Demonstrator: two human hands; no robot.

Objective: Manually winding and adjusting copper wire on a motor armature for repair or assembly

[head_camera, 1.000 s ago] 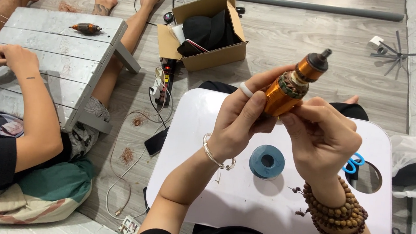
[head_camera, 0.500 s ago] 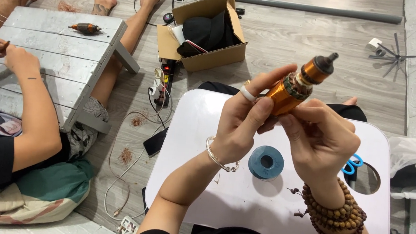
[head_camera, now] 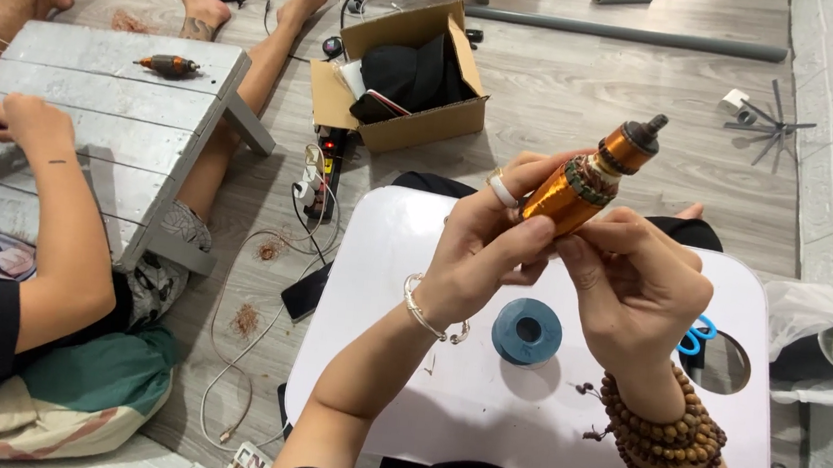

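Both my hands hold a copper-wound motor armature tilted up to the right above a white plastic stool. My left hand wraps its lower body, a white ring on one finger. Fingers of my right hand pinch the same lower end; wooden bead bracelets circle that wrist. Its dark shaft tip points up and away. A blue spool lies on the stool beneath my hands. Blue-handled scissors peek out behind my right hand.
A co-worker's arm rests on a grey wooden bench at left, with another armature on it. An open cardboard box holds dark items. A power strip, cables and a phone lie on the floor.
The armature has shifted slightly in my hands, still tilted the same way. The co-worker's hands moved a little on the bench.
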